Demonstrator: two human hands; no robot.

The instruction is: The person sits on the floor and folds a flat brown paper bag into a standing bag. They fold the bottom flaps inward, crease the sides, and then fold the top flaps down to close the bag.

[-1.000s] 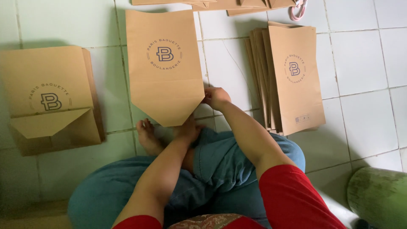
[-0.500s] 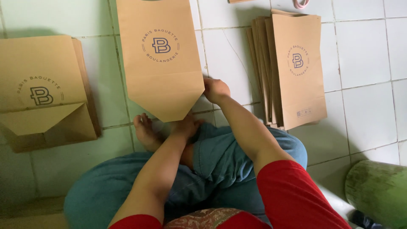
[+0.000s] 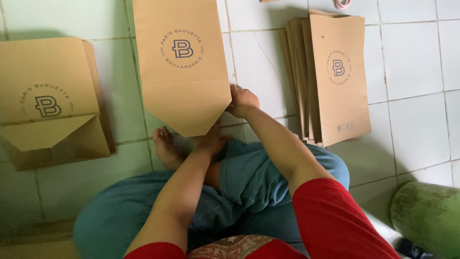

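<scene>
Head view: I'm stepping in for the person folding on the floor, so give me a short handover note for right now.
Left hand: at the pointed lower tip of the flat brown paper bag with a round dark logo, lying on the white tiled floor. Whether the fingers pinch it cannot be told.
Right hand: on the bag's right edge, where the point begins.
Done, by how things lie: the bag's bottom is folded to a point; a neat stack of similar flat brown bags lies to the right.
Left: a pile of brown bags with an open folded flap lies to the left.
</scene>
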